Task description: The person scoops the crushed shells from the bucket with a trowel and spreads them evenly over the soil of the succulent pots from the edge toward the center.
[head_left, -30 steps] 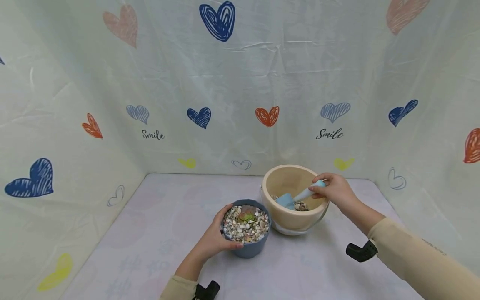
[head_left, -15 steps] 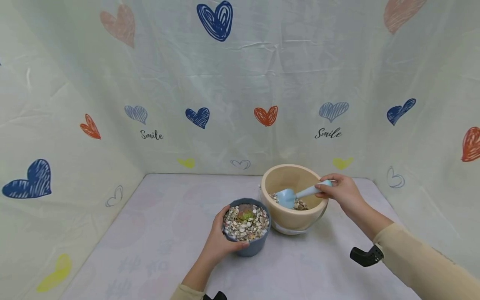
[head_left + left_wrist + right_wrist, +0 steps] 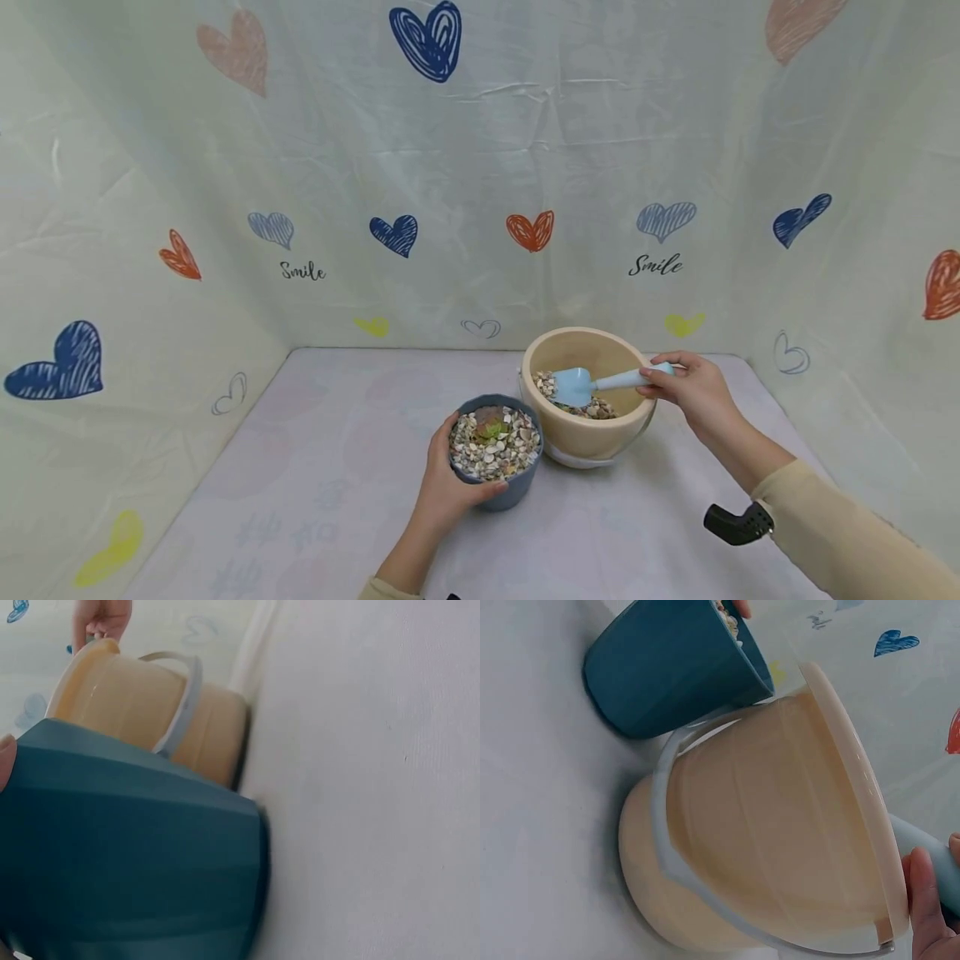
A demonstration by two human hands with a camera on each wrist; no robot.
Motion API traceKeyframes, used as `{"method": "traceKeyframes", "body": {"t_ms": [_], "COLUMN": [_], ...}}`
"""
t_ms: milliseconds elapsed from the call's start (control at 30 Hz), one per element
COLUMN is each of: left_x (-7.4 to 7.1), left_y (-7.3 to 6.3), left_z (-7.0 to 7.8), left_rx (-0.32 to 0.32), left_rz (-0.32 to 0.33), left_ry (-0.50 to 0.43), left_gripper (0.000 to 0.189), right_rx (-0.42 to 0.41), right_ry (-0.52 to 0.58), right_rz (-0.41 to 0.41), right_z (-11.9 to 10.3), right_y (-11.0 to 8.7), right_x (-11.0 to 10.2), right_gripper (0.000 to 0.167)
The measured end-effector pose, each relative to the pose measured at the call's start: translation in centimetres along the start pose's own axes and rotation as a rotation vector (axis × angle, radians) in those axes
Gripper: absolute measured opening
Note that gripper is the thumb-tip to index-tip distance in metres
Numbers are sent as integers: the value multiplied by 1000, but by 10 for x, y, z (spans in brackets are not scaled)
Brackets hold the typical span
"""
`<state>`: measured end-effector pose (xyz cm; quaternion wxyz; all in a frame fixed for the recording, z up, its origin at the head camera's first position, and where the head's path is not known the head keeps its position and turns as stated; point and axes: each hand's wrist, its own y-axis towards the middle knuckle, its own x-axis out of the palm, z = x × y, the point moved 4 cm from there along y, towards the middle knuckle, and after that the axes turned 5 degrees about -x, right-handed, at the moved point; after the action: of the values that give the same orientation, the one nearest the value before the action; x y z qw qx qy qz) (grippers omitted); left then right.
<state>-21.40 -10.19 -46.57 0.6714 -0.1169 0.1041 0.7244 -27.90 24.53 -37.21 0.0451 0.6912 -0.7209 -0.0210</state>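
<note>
My left hand (image 3: 441, 483) grips a blue flower pot (image 3: 513, 493) by its side, the thumb along the front near the rim. White and brown pebbles surround a small green and reddish succulent (image 3: 492, 428) in this pot. Just behind it to the right stands a cream bucket (image 3: 585, 440) holding more pebbles (image 3: 598, 408) at the bottom. Over the bucket's right rim, my right hand (image 3: 701, 396) pinches the handle end of a light blue toy shovel (image 3: 573, 387). Its blade lies inside the bucket at the pebbles. In the right wrist view, the bucket wall hides the blade.
The bucket's grey handle (image 3: 664, 825) hangs down along its outside. Both containers stand on a pale table (image 3: 360, 467). Behind the table hangs a white curtain (image 3: 465, 167) printed with hearts. A black wrist camera (image 3: 738, 525) sits below the right sleeve.
The shovel has drawn a little to the right with my right hand, and its handle lies more level. My left hand keeps its grip on the flower pot, with the forearm slightly further right.
</note>
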Motion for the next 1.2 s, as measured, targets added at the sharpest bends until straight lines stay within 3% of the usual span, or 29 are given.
{"method": "traceKeyframes", "body": {"t_ms": [233, 400, 567, 800, 1200], "left_x": [1, -6, -17, -28, -36], "left_y": [-3, -1, 15, 37, 74], "left_z": [1, 1, -1, -4, 0], "left_rx": [-17, -20, 29, 52, 171], "left_rz": [17, -47, -225, -454, -888], "left_ry": [2, -3, 2, 22, -14], "left_gripper": [121, 119, 114, 111, 109], "right_rx": [19, 35, 23, -17, -46], "right_ry": [88, 102, 107, 147, 167], "right_rz": [32, 49, 57, 36, -50], "right_z": [2, 2, -5, -12, -27], "right_y": [-3, -8, -12, -17, -28], "right_x": [-5, -10, -13, -12, 10], "right_gripper": [31, 25, 21, 15, 10]}}
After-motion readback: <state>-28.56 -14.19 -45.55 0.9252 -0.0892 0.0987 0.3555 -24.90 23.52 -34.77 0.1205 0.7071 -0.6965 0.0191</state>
